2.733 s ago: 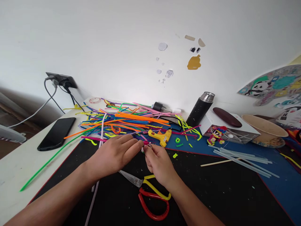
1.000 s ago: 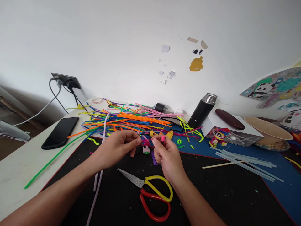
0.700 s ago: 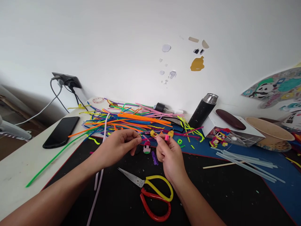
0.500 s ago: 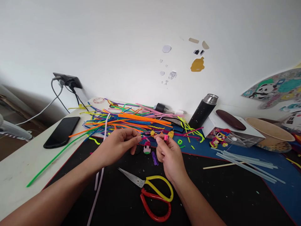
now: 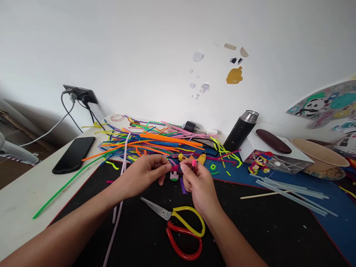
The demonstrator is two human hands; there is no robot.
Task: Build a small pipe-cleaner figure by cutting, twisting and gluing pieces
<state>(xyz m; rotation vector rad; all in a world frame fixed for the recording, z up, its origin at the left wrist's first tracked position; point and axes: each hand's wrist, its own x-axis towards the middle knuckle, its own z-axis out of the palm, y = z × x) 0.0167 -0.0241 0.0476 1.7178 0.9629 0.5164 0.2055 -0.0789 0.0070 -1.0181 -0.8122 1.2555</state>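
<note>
My left hand (image 5: 147, 173) is closed in a pinch on a short magenta pipe cleaner (image 5: 175, 168), which spans the small gap to the other hand. My right hand (image 5: 198, 183) is also closed, thumb against fingers, at the far end of that pipe cleaner; a bright pink tip (image 5: 194, 162) sticks up from its fingers. Just beyond and below the gap lies a small white and green fuzzy piece (image 5: 174, 176), partly covered. A folded purple pipe cleaner piece (image 5: 183, 186) rests beside my right hand. Nearer to me lie scissors (image 5: 165, 214) with one yellow and one red handle.
Many coloured pipe cleaners (image 5: 167, 141) are heaped along the wall. A phone (image 5: 73, 155) lies left. On the right stand a black flask (image 5: 240, 131), a white box (image 5: 299, 157), a fuzzy figure (image 5: 260, 163) and pale glue sticks (image 5: 292, 196). Lilac strips (image 5: 118, 218) lie left.
My left hand has shifted slightly right, and my right hand a little left, so they are closer. The fuzzy piece behind them is now more covered.
</note>
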